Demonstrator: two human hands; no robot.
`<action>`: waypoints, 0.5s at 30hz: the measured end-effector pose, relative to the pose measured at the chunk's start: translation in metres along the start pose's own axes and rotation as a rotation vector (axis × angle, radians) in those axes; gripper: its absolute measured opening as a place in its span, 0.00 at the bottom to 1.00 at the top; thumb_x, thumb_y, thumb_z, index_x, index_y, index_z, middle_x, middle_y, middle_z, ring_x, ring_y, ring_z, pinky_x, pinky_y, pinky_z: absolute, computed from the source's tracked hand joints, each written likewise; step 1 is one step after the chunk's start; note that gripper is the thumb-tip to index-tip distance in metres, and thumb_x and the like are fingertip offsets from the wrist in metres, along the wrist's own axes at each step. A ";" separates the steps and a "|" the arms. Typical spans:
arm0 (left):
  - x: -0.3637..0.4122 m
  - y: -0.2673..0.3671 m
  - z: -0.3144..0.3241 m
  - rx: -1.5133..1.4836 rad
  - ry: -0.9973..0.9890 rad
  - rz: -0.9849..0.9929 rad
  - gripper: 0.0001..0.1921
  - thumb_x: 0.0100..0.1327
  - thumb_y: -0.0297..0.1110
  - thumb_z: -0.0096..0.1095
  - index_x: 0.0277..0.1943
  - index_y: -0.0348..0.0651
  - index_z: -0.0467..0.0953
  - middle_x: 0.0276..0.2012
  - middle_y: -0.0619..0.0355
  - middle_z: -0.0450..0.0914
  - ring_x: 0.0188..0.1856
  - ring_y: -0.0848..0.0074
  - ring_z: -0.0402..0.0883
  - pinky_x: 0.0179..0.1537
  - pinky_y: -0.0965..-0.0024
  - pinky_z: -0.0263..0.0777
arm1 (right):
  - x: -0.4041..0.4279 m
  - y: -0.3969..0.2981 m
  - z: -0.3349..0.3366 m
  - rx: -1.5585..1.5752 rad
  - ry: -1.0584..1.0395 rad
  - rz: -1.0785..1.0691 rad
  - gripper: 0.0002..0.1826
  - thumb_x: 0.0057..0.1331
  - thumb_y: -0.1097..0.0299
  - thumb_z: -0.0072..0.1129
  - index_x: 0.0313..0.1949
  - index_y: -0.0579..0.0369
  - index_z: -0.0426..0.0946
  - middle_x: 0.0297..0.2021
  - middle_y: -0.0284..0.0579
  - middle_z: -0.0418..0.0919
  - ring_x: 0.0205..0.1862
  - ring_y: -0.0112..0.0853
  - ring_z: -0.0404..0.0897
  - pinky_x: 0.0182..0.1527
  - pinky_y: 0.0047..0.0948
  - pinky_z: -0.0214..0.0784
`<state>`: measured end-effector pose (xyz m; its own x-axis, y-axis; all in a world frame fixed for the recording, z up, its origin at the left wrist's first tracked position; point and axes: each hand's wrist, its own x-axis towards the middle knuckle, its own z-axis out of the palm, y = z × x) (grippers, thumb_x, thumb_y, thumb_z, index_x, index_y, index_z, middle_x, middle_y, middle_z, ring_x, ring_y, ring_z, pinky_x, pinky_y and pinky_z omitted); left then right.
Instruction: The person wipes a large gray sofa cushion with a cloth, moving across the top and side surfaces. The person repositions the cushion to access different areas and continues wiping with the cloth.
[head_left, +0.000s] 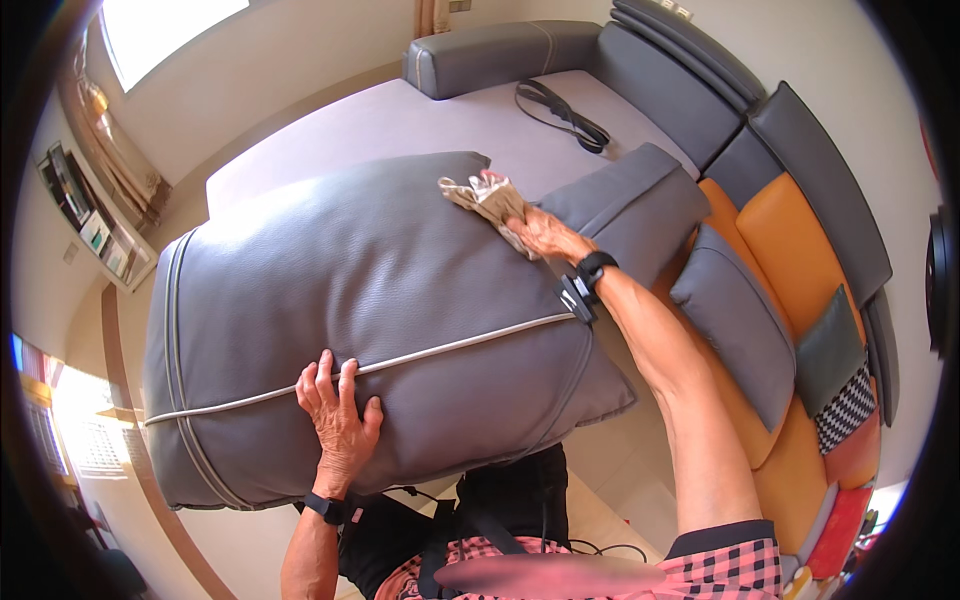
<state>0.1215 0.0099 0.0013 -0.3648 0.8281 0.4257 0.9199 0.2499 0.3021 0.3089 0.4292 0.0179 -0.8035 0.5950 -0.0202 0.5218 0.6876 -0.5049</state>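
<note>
A large grey leather sofa seat cushion (277, 300) with white piping lies in front of me, its near side facing my body. My left hand (341, 420) rests on that near side, fingertips at the piping and fingers spread, holding nothing. A crumpled tan and white cloth (491, 202) is in my right hand (547, 232), at the cushion's far right edge. The cloth lies against the leather there, and the hand hides part of it. A device with a cable (576, 296) is strapped to my right wrist.
The sofa's pale bare base (360, 127) lies beyond, with a coiled black strap (562, 112) on it. To the right are a loose grey cushion (739, 330), orange seats (795, 247) and a patterned pillow (847, 409). Left is a wall niche (94, 214) holding items.
</note>
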 end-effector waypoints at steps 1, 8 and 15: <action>0.004 0.004 0.004 -0.017 0.005 0.022 0.34 0.50 0.35 0.65 0.63 0.43 0.67 0.68 0.42 0.59 0.70 0.47 0.53 0.70 0.40 0.43 | -0.021 0.033 0.010 0.123 0.124 -0.048 0.38 0.71 0.38 0.44 0.61 0.64 0.68 0.53 0.71 0.75 0.56 0.60 0.75 0.60 0.43 0.67; -0.005 -0.005 -0.007 0.037 -0.001 -0.010 0.34 0.50 0.34 0.65 0.63 0.42 0.67 0.69 0.41 0.58 0.70 0.46 0.53 0.71 0.40 0.43 | -0.115 -0.019 0.007 0.081 0.013 0.225 0.33 0.73 0.41 0.43 0.45 0.68 0.72 0.36 0.71 0.79 0.45 0.63 0.78 0.46 0.51 0.70; -0.003 -0.001 -0.006 0.041 -0.006 -0.013 0.35 0.48 0.33 0.66 0.63 0.42 0.67 0.69 0.42 0.58 0.70 0.46 0.53 0.71 0.40 0.43 | -0.120 0.013 -0.015 -0.110 -0.196 0.316 0.37 0.70 0.39 0.48 0.27 0.69 0.77 0.29 0.71 0.78 0.37 0.61 0.81 0.38 0.52 0.70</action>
<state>0.1205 0.0042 0.0052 -0.3758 0.8274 0.4173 0.9203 0.2805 0.2726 0.4167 0.3732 0.0267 -0.6319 0.7014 -0.3298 0.7716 0.5297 -0.3521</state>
